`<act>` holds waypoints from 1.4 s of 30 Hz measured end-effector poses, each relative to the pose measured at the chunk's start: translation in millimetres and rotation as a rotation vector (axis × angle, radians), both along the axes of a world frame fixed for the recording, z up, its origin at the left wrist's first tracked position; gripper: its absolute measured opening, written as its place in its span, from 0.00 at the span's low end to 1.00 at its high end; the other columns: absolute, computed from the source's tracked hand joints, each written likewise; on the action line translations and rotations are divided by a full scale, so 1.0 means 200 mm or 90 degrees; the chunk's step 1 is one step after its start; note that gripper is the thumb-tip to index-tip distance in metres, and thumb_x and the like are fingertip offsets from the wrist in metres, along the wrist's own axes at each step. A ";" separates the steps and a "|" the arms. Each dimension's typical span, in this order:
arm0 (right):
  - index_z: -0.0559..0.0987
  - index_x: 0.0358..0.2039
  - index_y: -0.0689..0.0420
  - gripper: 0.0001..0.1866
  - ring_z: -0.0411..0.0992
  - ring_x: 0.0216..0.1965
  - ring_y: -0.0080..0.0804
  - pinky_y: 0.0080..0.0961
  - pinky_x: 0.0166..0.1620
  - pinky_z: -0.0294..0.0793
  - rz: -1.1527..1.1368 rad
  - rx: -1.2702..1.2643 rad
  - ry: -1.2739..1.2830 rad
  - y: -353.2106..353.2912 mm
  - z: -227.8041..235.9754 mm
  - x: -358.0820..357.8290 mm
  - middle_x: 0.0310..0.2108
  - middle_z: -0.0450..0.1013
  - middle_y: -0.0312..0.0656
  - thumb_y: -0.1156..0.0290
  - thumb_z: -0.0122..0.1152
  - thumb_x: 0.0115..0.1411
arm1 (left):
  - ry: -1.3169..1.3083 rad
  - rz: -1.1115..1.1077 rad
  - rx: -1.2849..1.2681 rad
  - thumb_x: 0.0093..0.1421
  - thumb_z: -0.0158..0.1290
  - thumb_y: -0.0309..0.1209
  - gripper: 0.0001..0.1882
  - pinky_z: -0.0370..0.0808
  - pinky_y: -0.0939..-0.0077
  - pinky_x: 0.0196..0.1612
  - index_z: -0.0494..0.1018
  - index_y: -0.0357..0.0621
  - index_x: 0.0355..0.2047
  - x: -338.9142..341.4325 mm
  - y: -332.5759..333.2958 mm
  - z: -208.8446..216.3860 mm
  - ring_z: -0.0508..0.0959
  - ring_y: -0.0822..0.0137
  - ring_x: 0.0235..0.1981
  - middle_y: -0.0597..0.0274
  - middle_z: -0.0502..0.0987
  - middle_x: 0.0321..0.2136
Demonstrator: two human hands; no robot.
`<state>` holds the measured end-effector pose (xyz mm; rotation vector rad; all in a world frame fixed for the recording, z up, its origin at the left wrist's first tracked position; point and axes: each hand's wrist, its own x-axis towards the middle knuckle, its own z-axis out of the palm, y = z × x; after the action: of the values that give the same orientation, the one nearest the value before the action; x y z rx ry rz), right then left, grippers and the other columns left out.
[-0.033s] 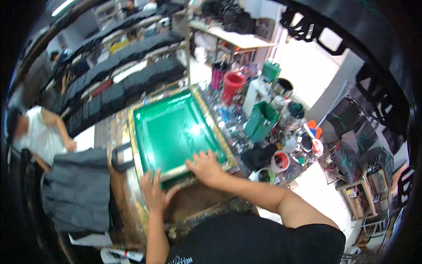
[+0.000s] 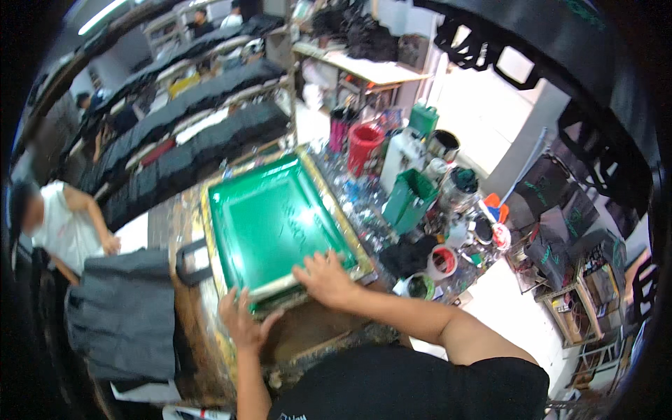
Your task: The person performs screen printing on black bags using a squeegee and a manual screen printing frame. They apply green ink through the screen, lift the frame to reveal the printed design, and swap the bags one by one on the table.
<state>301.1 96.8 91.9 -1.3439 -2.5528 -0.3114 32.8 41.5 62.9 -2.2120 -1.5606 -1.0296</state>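
Observation:
A screen-printing frame (image 2: 208,234) with yellowed edges lies on the work table before me, its inner surface covered in glossy green ink. A pale bar (image 2: 280,285) crosses its near end between my hands; whether it is a squeegee or the frame's own edge I cannot make out. At the frame's near left corner is my left hand (image 2: 243,320), fingers extended and touching, thumb standing apart. My right hand (image 2: 327,280) curls its fingers over the bar further right, and its thumb is hidden. Left of the frame, a dark grey fabric bag (image 2: 126,311) lies with a black handle (image 2: 187,262) toward the frame.
A person (image 2: 70,224) in a white top stands at the left. Right of the frame are a red bucket (image 2: 365,148), a green jug-like container (image 2: 409,199) and several paint-stained pots. Dark fabric covers long racks (image 2: 203,136) behind. Dark printed pieces (image 2: 553,203) hang at the right.
The whole view has shifted slightly. My hands keep the same place on the near end of the frame, and nothing has visibly been taken or let go.

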 end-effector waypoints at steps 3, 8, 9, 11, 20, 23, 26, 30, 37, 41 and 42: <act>0.76 0.57 0.48 0.25 0.70 0.47 0.41 0.48 0.50 0.64 -0.008 0.008 0.033 -0.06 0.03 0.03 0.42 0.71 0.42 0.57 0.67 0.60 | -0.063 0.173 -0.124 0.39 0.76 0.62 0.61 0.61 0.40 0.67 0.67 0.40 0.68 -0.10 -0.14 -0.12 0.66 0.39 0.64 0.42 0.67 0.63; 0.76 0.58 0.46 0.26 0.69 0.46 0.40 0.48 0.49 0.63 0.018 0.018 0.032 -0.05 0.06 0.00 0.42 0.70 0.41 0.53 0.67 0.61 | -0.062 0.343 -0.388 0.40 0.79 0.45 0.50 0.63 0.45 0.65 0.70 0.36 0.59 -0.23 -0.20 -0.11 0.68 0.45 0.61 0.47 0.69 0.58; 0.77 0.58 0.47 0.25 0.70 0.48 0.42 0.49 0.52 0.64 0.014 -0.023 0.033 -0.05 0.08 -0.03 0.43 0.72 0.42 0.54 0.65 0.63 | -0.083 0.337 -0.298 0.35 0.78 0.42 0.42 0.62 0.47 0.62 0.74 0.37 0.49 -0.26 -0.24 -0.18 0.68 0.46 0.57 0.51 0.68 0.54; 0.76 0.58 0.46 0.25 0.69 0.47 0.41 0.48 0.50 0.63 -0.008 -0.006 0.039 -0.03 0.06 0.00 0.43 0.71 0.42 0.53 0.67 0.62 | -0.116 0.338 -0.251 0.30 0.78 0.39 0.32 0.59 0.50 0.61 0.80 0.39 0.37 -0.20 -0.20 -0.16 0.68 0.48 0.55 0.58 0.69 0.50; 0.78 0.56 0.48 0.27 0.70 0.47 0.42 0.49 0.51 0.61 0.009 0.059 0.081 0.00 0.35 0.00 0.43 0.72 0.43 0.45 0.65 0.62 | -0.553 0.246 -0.231 0.36 0.77 0.29 0.41 0.70 0.54 0.59 0.79 0.34 0.55 -0.18 -0.14 -0.09 0.77 0.50 0.53 0.49 0.77 0.53; 0.80 0.51 0.51 0.29 0.70 0.44 0.43 0.49 0.52 0.61 0.022 0.140 0.152 0.05 0.56 -0.01 0.41 0.73 0.45 0.39 0.61 0.64 | -0.692 0.008 -0.045 0.51 0.75 0.31 0.47 0.70 0.57 0.64 0.66 0.33 0.69 -0.12 -0.01 0.11 0.73 0.54 0.60 0.48 0.72 0.62; 0.81 0.48 0.52 0.29 0.71 0.42 0.43 0.48 0.51 0.62 0.047 0.231 0.193 0.22 0.76 -0.05 0.37 0.74 0.44 0.39 0.63 0.62 | -0.669 -0.003 0.046 0.64 0.66 0.23 0.36 0.70 0.65 0.63 0.64 0.34 0.70 -0.07 0.12 0.41 0.73 0.59 0.59 0.49 0.71 0.63; 0.82 0.40 0.53 0.28 0.74 0.42 0.43 0.46 0.50 0.65 0.050 0.278 0.200 0.41 1.06 -0.07 0.35 0.77 0.45 0.37 0.63 0.60 | -0.738 -0.079 0.110 0.70 0.60 0.27 0.39 0.69 0.66 0.63 0.54 0.37 0.76 -0.01 0.31 0.62 0.72 0.60 0.59 0.50 0.71 0.62; 0.81 0.39 0.54 0.28 0.77 0.41 0.45 0.48 0.49 0.68 0.044 0.253 0.193 0.63 1.27 -0.11 0.34 0.78 0.46 0.39 0.63 0.62 | -0.337 0.199 -0.159 0.68 0.61 0.46 0.48 0.67 0.54 0.62 0.50 0.36 0.77 -0.10 0.23 0.29 0.71 0.48 0.56 0.38 0.69 0.56; 0.82 0.40 0.56 0.29 0.78 0.42 0.47 0.50 0.51 0.68 0.056 0.247 0.206 0.70 1.34 -0.14 0.34 0.79 0.48 0.39 0.60 0.64 | -0.101 0.458 -0.368 0.68 0.58 0.55 0.48 0.66 0.49 0.63 0.53 0.34 0.75 -0.08 0.08 0.03 0.69 0.41 0.57 0.33 0.67 0.57; 0.82 0.40 0.57 0.29 0.78 0.42 0.47 0.50 0.51 0.68 0.054 0.245 0.208 0.71 1.35 -0.14 0.33 0.79 0.48 0.39 0.60 0.65 | -0.065 0.492 -0.413 0.68 0.57 0.56 0.48 0.66 0.48 0.63 0.54 0.33 0.75 -0.06 0.08 0.00 0.69 0.40 0.57 0.32 0.67 0.56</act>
<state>273.9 239.2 362.7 -1.0431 -2.1367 -0.4923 20.3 56.6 62.3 -1.5491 -2.7558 -0.4276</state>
